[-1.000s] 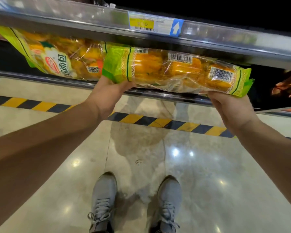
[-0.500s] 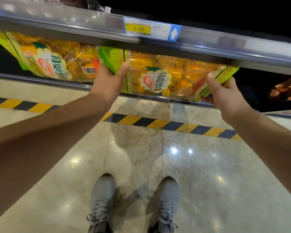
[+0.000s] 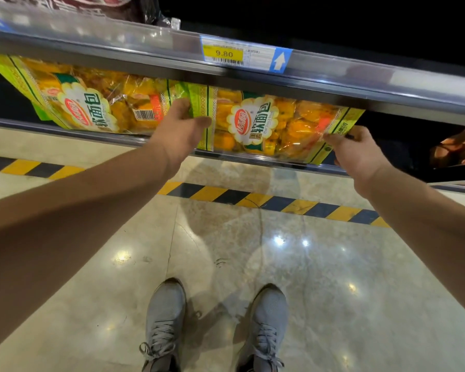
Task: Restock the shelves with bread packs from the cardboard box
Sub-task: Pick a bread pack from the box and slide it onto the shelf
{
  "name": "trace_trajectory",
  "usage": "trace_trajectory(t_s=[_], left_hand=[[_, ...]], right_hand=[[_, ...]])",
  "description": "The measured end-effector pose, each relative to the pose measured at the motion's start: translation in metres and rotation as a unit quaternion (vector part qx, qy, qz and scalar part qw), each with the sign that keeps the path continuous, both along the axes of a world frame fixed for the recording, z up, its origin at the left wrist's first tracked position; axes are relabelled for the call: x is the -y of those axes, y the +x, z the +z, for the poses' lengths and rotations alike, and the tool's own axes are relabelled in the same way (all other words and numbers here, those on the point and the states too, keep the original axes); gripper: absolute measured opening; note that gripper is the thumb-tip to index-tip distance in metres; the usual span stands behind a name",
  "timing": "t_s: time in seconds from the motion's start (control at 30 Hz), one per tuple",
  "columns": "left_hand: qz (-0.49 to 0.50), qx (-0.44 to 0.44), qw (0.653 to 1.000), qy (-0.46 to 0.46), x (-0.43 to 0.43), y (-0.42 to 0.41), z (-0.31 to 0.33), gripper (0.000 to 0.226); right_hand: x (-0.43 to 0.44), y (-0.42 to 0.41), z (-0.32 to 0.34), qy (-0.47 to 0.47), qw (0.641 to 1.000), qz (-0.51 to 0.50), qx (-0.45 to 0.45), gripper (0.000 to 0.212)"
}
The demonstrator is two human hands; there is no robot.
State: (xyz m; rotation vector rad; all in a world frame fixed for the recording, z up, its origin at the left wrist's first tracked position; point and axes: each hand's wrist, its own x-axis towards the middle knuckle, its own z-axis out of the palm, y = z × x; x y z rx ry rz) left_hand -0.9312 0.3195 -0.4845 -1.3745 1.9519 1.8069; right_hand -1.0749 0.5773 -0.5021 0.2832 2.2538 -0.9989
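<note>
On shelf (image 3: 91,136): bread pack (image 3: 277,122), gripped by left hand (image 3: 180,135) and, seemingly, right hand (image 3: 357,154).

Glossy, crinkled clear plastic film, printed yellow and green, on the long bread pack (image 3: 274,124) at right and on the matching bread pack (image 3: 86,103) at left. Smooth grey metal shelf rail (image 3: 403,103), fronted with a shiny clear plastic strip (image 3: 105,36). Matt paper for the yellow-and-white price label (image 3: 223,53). Highly polished beige stone floor (image 3: 253,251), bright with lamp glints. Matt grey knitted cloth shoes (image 3: 164,318).
</note>
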Motion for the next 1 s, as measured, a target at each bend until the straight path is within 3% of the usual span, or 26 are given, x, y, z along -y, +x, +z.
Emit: trace_trajectory(t_s=[0.1,0.3,0.37,0.43,0.57,0.73,0.87,0.93,1.0], left_hand=[[-0.02,-0.01,0.999,0.031,-0.002,0.002,0.002,0.049],[-0.015,-0.036,0.999,0.017,0.015,0.001,0.001,0.079],[-0.016,-0.035,0.999,0.025,0.019,0.004,-0.01,0.08],[-0.024,-0.025,0.999,0.028,0.015,0.005,-0.004,0.068],[-0.065,-0.001,0.998,0.017,0.009,0.004,0.003,0.051],[-0.097,0.01,0.995,-0.013,0.004,0.008,0.024,0.062],[-0.161,0.028,0.983,-0.085,-0.003,0.023,0.055,0.076],[-0.19,0.027,0.975,-0.114,-0.007,0.032,0.078,0.08],[-0.219,0.024,0.963,-0.152,-0.01,0.043,0.105,0.083]], right_hand=[[0.004,0.003,0.002,-0.018,1.0,0.006,0.023,0.027],[0.003,-0.001,-0.005,-0.084,0.995,-0.026,0.045,0.026],[0.0,0.001,-0.007,-0.079,0.996,-0.011,0.044,0.037],[-0.001,0.003,-0.008,-0.058,0.998,0.009,0.039,0.049],[0.002,0.003,0.001,-0.027,0.999,0.02,0.035,0.046],[0.0,0.009,0.022,-0.01,0.999,0.035,0.036,0.055],[0.002,0.03,0.053,-0.001,0.992,0.117,0.041,0.06],[0.008,0.042,0.074,-0.015,0.988,0.148,0.035,0.075],[0.015,0.055,0.106,-0.028,0.983,0.183,0.006,0.07]])
